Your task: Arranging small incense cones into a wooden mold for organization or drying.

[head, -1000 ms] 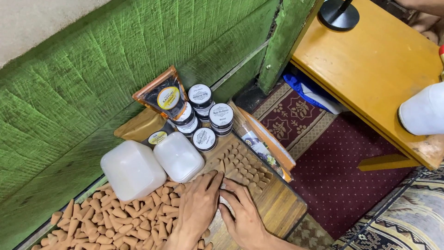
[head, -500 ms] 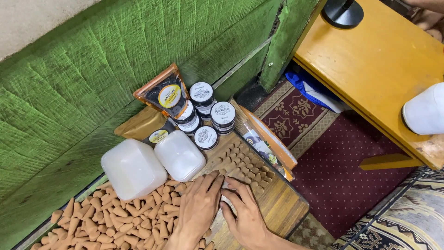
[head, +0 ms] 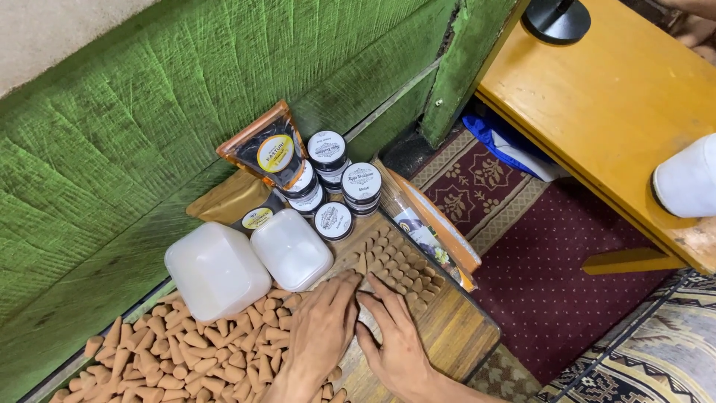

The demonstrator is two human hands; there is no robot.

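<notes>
Incense cones (head: 186,351) cover wooden board (head: 455,328) by green wall (head: 149,112); both hands' (head: 322,328) grip released, flat.

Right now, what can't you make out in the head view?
- Left hand and right hand: palms down on the cones, so anything pinched underneath is hidden.
- Loose cone pile: cut off by bottom edge.
- White container: cut off by right edge.

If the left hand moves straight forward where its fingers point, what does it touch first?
Probably the smaller white plastic jar: the left hand points up-right over the brown cones, fingertips just short of it.
</notes>
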